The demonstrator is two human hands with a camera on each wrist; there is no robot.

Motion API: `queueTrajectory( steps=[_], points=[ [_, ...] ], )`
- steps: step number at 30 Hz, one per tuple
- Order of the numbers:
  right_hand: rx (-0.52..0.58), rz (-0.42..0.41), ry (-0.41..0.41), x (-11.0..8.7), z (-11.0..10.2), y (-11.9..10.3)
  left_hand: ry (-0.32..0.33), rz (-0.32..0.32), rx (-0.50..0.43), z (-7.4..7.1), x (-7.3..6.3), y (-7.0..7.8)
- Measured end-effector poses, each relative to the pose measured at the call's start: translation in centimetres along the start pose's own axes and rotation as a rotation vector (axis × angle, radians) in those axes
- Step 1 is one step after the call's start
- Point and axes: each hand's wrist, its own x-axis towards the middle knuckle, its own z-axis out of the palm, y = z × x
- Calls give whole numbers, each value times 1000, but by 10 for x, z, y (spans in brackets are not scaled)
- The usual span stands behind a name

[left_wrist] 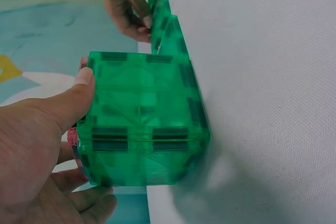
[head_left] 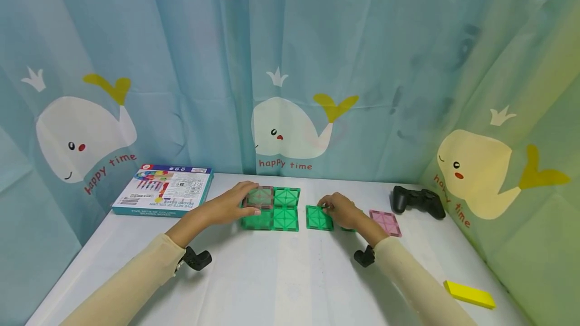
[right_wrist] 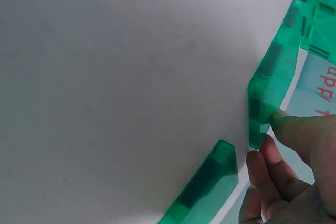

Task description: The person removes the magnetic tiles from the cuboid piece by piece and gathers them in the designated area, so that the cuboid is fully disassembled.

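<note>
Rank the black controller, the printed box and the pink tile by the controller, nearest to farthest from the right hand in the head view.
1. Pink tile: just right of the right hand.
2. Black controller: farther right.
3. Printed box: over on the left side.

1. I see a bare left hand (head_left: 228, 206) and a bare right hand (head_left: 342, 211).
2. Back from the left fingers (left_wrist: 90, 201) is a long, cream left sleeve (head_left: 129, 284).
3. Back from the right fingers (right_wrist: 262, 174), the right sleeve (head_left: 417, 280) is cream too.
4. Nearer the fingers, by the sleeve ends, sit a small black left camera (head_left: 198, 259) and a black right camera (head_left: 364, 256).
</note>
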Motion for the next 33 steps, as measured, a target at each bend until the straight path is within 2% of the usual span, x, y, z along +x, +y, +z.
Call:
queueTrajectory(
  steps=[5,8,12,16,19,23,27,33],
  points=[
    [-16,3,25,4,-4,-4,4,5,-1,0,-1,0],
    [27,-30,65,8,-9,-8,3,0,5,0,0,0],
    [93,-89,99,12,-20,-25,-3,-16,6,0,1,-1],
    [103,-108,110,16,-26,-43,-11,-22,1,-1,1,0],
    [70,-138,107,20,-22,-49,-12,-23,-3,-1,1,-1],
    [-16,-244,120,24,-10,-53,-13,-28,-10,0,3,-2],
    [-146,-350,161,26,4,-55,-13,-32,-10,1,3,-2],
    [-226,-388,217,31,16,-56,-11,-37,-5,0,2,-1]
  ],
)
